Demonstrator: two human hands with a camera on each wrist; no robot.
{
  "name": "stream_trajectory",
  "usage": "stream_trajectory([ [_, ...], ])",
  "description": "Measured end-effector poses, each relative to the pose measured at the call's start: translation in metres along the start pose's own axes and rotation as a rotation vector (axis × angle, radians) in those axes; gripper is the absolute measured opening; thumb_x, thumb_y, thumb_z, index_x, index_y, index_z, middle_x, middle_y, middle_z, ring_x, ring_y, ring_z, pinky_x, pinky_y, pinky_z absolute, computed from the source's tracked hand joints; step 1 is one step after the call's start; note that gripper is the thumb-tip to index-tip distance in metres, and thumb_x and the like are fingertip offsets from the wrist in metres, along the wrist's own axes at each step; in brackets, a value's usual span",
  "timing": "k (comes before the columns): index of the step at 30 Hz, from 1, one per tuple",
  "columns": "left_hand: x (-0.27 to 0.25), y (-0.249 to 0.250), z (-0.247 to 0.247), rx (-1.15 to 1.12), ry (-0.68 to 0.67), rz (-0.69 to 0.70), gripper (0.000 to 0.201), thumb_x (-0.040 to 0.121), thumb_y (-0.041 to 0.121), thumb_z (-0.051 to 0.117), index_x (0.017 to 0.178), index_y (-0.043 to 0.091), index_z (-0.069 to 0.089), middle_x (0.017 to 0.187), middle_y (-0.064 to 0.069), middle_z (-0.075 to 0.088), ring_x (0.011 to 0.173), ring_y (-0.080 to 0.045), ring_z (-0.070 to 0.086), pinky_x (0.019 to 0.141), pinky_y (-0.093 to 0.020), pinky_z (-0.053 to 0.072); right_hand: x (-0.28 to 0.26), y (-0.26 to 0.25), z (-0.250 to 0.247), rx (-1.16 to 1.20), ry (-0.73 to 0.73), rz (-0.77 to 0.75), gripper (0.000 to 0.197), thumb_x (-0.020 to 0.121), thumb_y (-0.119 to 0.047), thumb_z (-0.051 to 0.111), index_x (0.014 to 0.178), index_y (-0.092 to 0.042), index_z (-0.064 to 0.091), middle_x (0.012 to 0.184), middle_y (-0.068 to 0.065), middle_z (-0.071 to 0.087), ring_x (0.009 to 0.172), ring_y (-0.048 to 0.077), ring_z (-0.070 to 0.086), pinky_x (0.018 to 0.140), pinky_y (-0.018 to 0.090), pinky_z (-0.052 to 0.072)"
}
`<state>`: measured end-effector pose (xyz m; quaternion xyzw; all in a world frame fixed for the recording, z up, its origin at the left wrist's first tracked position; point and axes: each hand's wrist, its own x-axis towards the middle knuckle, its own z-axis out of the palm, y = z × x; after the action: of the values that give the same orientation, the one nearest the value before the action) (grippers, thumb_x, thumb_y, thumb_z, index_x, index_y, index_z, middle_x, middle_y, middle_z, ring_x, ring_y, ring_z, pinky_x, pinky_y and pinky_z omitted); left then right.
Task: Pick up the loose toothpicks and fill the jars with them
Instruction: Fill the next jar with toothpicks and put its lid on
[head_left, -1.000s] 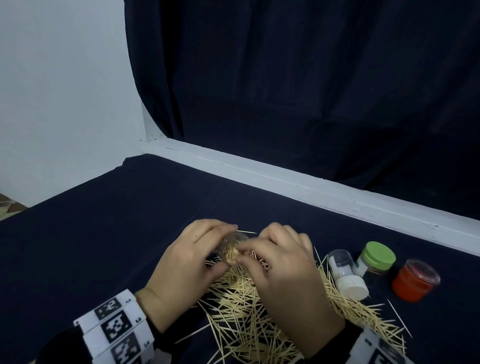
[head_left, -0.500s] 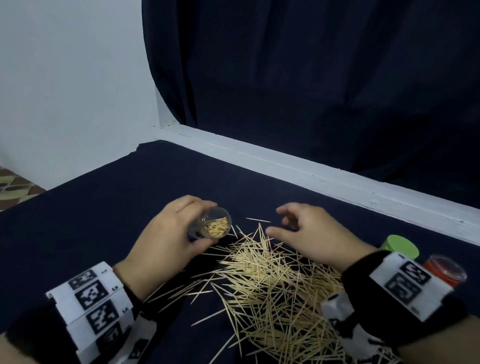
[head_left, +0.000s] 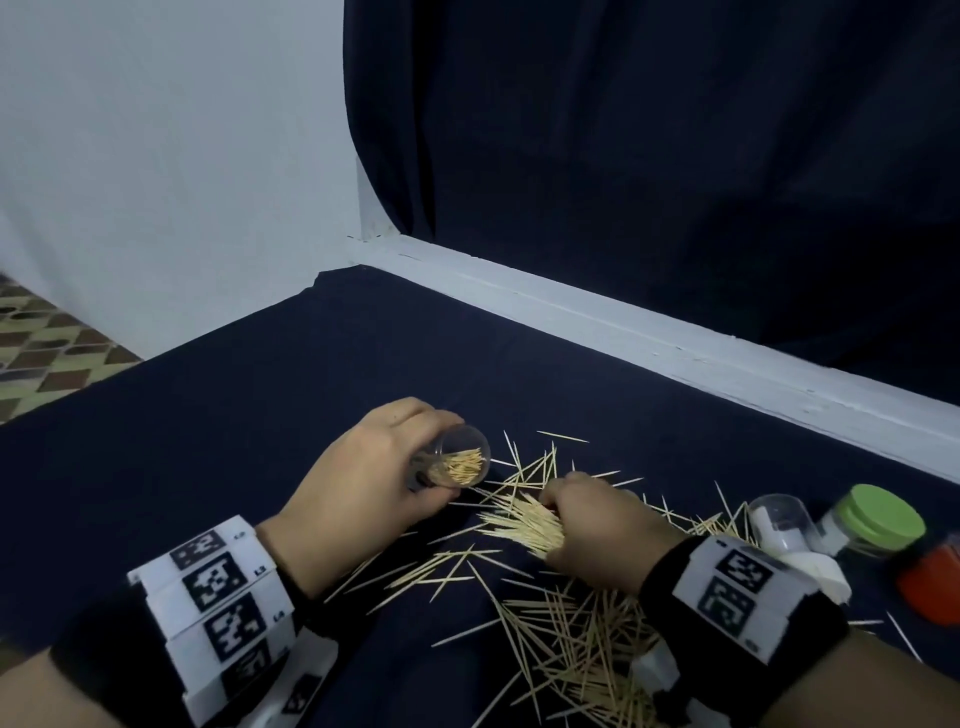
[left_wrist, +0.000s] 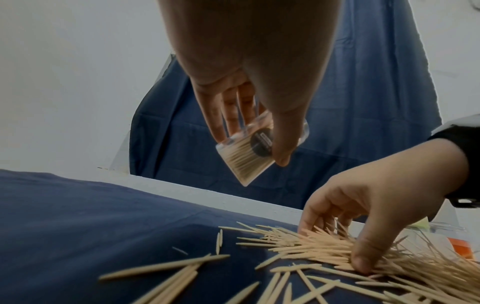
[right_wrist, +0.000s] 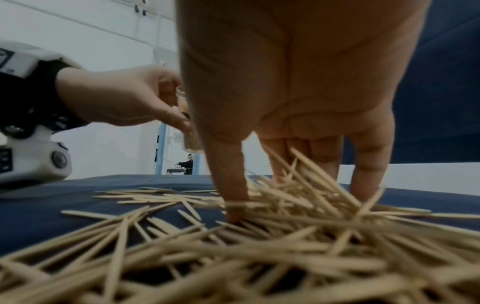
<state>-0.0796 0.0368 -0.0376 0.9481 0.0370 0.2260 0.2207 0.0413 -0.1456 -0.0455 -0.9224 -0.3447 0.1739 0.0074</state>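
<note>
My left hand (head_left: 374, 478) grips a small clear jar (head_left: 457, 462), tilted with its open mouth toward the right and partly filled with toothpicks. In the left wrist view the jar (left_wrist: 249, 152) hangs above the dark blue cloth between thumb and fingers. My right hand (head_left: 597, 519) is down on the loose toothpicks (head_left: 571, 623), just right of the jar. Its thumb and curled fingers pinch a bunch of toothpicks (head_left: 524, 525) together. The right wrist view shows the thumb (right_wrist: 231, 185) and fingers dug into the pile (right_wrist: 298, 236). The jar (right_wrist: 187, 123) shows behind them, partly hidden.
At the right a clear jar with a white cap (head_left: 779, 525) lies on its side, beside a green-lidded jar (head_left: 878, 525) and an orange jar (head_left: 930, 587). A white ledge (head_left: 675, 338) runs along the back. The cloth's left edge drops to a tiled floor (head_left: 47, 353).
My right hand left the jar's mouth, swung right, then came down on the pile and closed on a bunch. The left hand kept the jar, now apart from the right hand.
</note>
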Motion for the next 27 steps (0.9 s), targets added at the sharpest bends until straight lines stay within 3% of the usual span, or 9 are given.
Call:
stream_trajectory([
  [4,0.001,-0.001,-0.001,-0.005,-0.016,-0.003,0.052,0.072,0.028,0.079,0.12,0.027,0.06,0.11,0.018,0.056,0.102,-0.004,0.054,0.084,-0.028,0.05,-0.006,0.014,-0.014,0.087,0.002,0.005,0.045,0.076,-0.042,0.072,0.117,-0.036,0.056,0.117,-0.011,0.049,0.112,0.013,0.051,0.099,0.034,0.042],
  [7,0.002,-0.003,0.0,-0.012,-0.018,-0.003,0.051,0.071,0.026,0.08,0.119,0.026,0.061,0.108,0.016,0.057,0.101,-0.005,0.055,0.084,-0.03,0.051,-0.011,0.025,-0.03,0.153,-0.022,0.017,0.055,0.072,-0.035,0.079,0.121,-0.038,0.054,0.122,-0.011,0.048,0.107,0.01,0.054,0.093,0.028,0.047],
  [10,0.004,-0.002,0.003,-0.015,-0.02,0.003,0.05,0.071,0.026,0.08,0.118,0.025,0.062,0.108,0.015,0.057,0.1,-0.006,0.055,0.083,-0.031,0.051,-0.016,0.036,-0.041,0.096,-0.087,0.059,0.067,0.071,-0.031,0.081,0.13,-0.034,0.049,0.129,-0.007,0.05,0.106,0.01,0.054,0.085,0.022,0.045],
  [15,0.005,-0.001,0.006,-0.02,-0.025,0.007,0.05,0.07,0.026,0.081,0.117,0.025,0.062,0.106,0.015,0.058,0.099,-0.007,0.056,0.082,-0.033,0.052,-0.02,0.037,-0.026,0.043,-0.095,0.176,0.073,0.072,-0.056,0.073,0.129,-0.018,0.048,0.124,-0.001,0.054,0.105,0.013,0.055,0.09,0.028,0.048],
  [18,0.005,-0.002,0.006,-0.032,-0.027,0.001,0.05,0.07,0.026,0.081,0.116,0.025,0.062,0.105,0.016,0.058,0.099,-0.006,0.056,0.083,-0.033,0.051,-0.015,0.031,-0.011,0.08,-0.054,0.175,0.055,0.074,-0.041,0.076,0.118,-0.017,0.055,0.104,-0.003,0.056,0.092,0.013,0.056,0.079,0.027,0.05],
  [20,0.005,-0.002,0.007,-0.033,-0.025,-0.004,0.05,0.07,0.026,0.081,0.116,0.026,0.062,0.105,0.016,0.057,0.1,-0.007,0.056,0.083,-0.033,0.051,-0.011,0.029,-0.009,0.13,0.016,0.139,0.047,0.078,-0.028,0.074,0.121,-0.023,0.056,0.098,-0.007,0.053,0.088,0.01,0.054,0.075,0.024,0.047],
  [23,0.005,-0.002,0.007,-0.023,-0.024,-0.006,0.05,0.07,0.026,0.08,0.116,0.028,0.061,0.105,0.018,0.056,0.1,-0.004,0.054,0.083,-0.032,0.051,-0.008,0.028,-0.012,0.173,0.025,0.079,0.06,0.076,-0.025,0.077,0.129,-0.033,0.05,0.109,-0.009,0.052,0.098,0.009,0.052,0.085,0.025,0.045],
  [25,0.005,-0.001,0.007,-0.018,-0.029,-0.012,0.05,0.071,0.027,0.08,0.117,0.03,0.06,0.105,0.019,0.055,0.1,-0.003,0.053,0.084,-0.03,0.05,-0.008,0.027,-0.018,0.123,0.044,0.08,0.074,0.072,-0.036,0.079,0.136,-0.035,0.041,0.129,-0.007,0.05,0.117,0.013,0.048,0.101,0.034,0.041],
  [27,0.005,-0.001,0.007,-0.021,-0.025,-0.022,0.05,0.071,0.027,0.08,0.117,0.031,0.06,0.104,0.019,0.055,0.1,-0.002,0.053,0.084,-0.029,0.05,-0.01,0.025,-0.023,0.044,0.107,0.095,0.083,0.071,-0.052,0.075,0.141,-0.03,0.035,0.138,-0.005,0.043,0.127,0.016,0.04,0.108,0.037,0.033],
])
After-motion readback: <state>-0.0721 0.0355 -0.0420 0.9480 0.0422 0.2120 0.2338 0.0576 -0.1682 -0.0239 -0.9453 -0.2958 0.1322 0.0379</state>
